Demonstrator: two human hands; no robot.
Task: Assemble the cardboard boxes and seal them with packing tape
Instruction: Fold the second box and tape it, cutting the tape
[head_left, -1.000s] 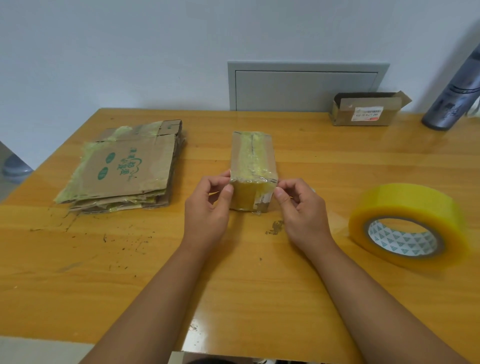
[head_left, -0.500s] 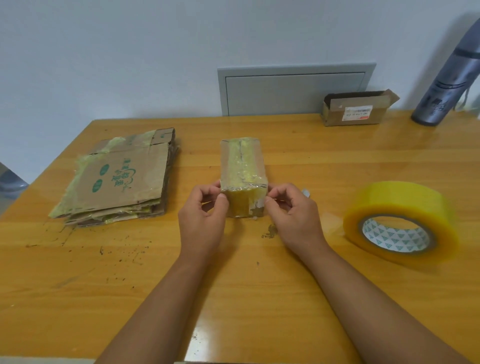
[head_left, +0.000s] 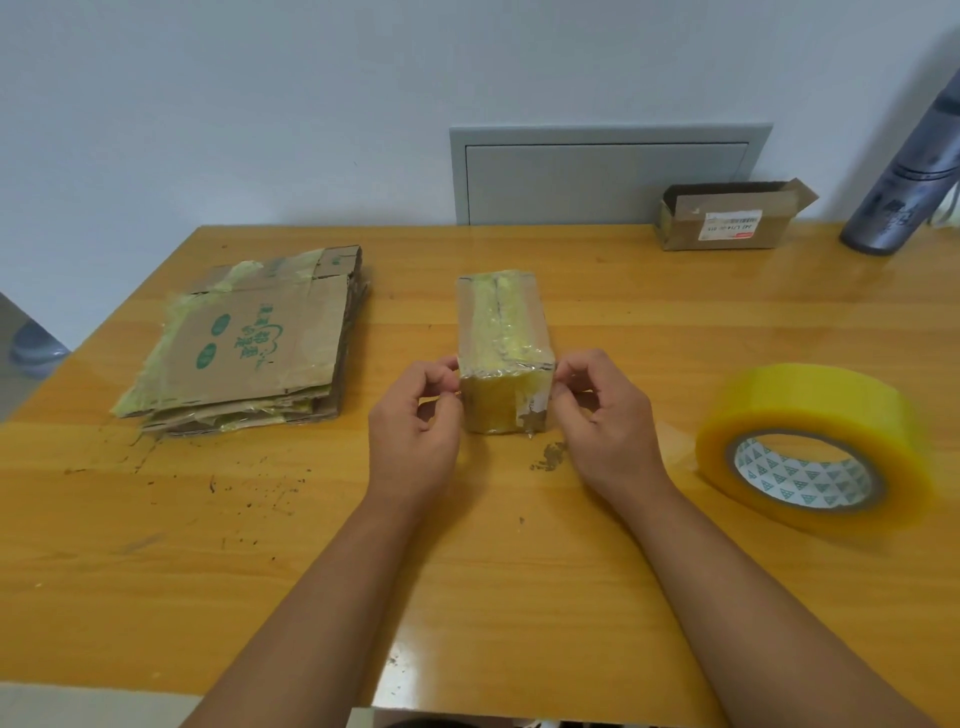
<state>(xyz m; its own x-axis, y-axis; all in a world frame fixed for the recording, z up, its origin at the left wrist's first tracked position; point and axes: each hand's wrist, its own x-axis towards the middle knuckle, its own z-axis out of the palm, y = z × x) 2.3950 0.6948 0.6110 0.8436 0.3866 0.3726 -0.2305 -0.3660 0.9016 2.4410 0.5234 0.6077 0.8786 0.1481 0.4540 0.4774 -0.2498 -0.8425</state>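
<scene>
Unmoved: both hands, left (head_left: 413, 431) and right (head_left: 605, 423), fingertips pinching glossy tape-wrapped cardboard box (head_left: 503, 332) | yellow tape roll (head_left: 810, 447) near

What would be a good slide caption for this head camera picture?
Both hands, left hand and right hand, pinch a taped box on the table, tape roll alongside.

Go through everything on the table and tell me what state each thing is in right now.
Small box: closed, taped over, on the table.
Left hand: pinching its near left corner.
Right hand: pinching its near right corner.
Tape roll: lying flat, untouched.
Flattened boxes: stacked, unassembled.
Labelled box: open.
Bottle: leaning.
</scene>
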